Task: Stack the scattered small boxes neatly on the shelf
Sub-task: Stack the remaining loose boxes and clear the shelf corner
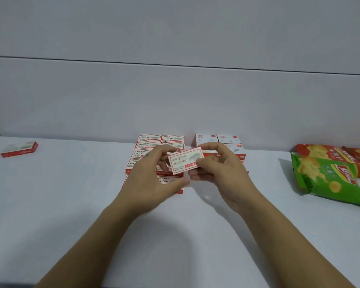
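From the head camera we see our two hands meeting above the white shelf (50, 204), holding one small staple box (185, 163) between them. Our right hand (220, 173) pinches the box's right end, thumb (202, 162) on its printed face and forefinger curled over the top edge, so that grip is closed on the box. Our left hand (152, 179) sits at the box's left end with its fingers curved and spread; we cannot tell whether its fingertips press the box or only hover beside it. The box is tilted, its face turned toward us, raised above the rows beneath.

Below and behind the hands lies a block of matching red-and-white boxes (150, 142) set in two neat columns running back to the wall. Just to its right stands a second group of white boxes (227, 140) with red edges, partly hidden by the right hand. One stray box (19, 149) lies alone far to the left, well apart from the rest. At the right edge, a green crisp bag (324, 179) overlaps red crisp bags (357, 156).
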